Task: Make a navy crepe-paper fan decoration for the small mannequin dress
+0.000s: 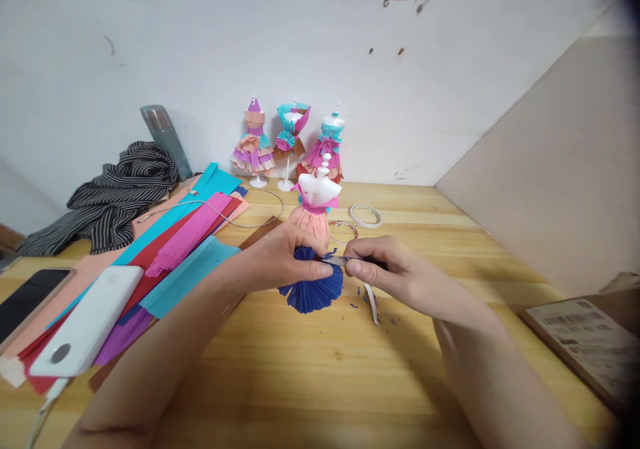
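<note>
A pleated dark blue paper fan [313,292] is pinched between the thumb and fingers of my left hand [287,259], its folds spreading downward. My right hand [385,266] is closed around a small dark-handled scissors or blade [336,260], whose metal tip reaches the gathered top of the blue paper near my left thumb. Just behind stands a small white mannequin [320,189] with a pink band and a peach paper skirt. Blue paper scraps [354,305] and a curved white strip [371,304] lie below my right hand.
Three dressed mannequins [254,136] stand by the wall. Coloured crepe paper [190,236], a white power bank [90,319], a phone [33,299], striped cloth [125,182] and a bottle [167,139] are on the left. A tape roll [365,216] lies behind my right hand; a cardboard box [580,342] is at right.
</note>
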`<action>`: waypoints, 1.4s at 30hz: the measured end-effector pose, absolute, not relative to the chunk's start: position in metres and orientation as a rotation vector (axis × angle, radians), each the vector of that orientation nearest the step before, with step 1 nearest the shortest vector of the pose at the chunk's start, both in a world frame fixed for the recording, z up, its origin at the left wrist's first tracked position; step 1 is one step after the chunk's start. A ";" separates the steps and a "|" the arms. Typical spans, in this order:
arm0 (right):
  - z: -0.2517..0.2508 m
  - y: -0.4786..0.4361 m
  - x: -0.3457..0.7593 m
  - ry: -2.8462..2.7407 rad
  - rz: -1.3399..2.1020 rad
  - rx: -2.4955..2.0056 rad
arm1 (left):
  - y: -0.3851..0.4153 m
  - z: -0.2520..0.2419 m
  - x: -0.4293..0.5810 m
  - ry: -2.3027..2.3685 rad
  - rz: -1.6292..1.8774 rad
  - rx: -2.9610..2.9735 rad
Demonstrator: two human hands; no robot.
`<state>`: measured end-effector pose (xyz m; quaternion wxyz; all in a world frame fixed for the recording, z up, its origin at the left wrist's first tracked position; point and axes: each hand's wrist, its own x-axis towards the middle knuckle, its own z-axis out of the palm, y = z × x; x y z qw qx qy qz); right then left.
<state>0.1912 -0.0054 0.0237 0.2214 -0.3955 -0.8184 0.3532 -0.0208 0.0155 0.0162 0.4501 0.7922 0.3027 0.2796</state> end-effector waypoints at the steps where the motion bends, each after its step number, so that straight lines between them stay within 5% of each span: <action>1: 0.023 -0.005 0.191 -2.265 0.965 -1.096 | 0.016 0.017 -0.021 0.752 0.693 1.964; 25: 0.032 -0.007 0.209 -2.347 0.484 -1.355 | 0.017 0.024 -0.037 0.789 0.476 2.001; 42: 0.002 -0.014 0.169 -1.414 1.057 -0.775 | -0.014 0.014 0.000 0.925 0.724 1.839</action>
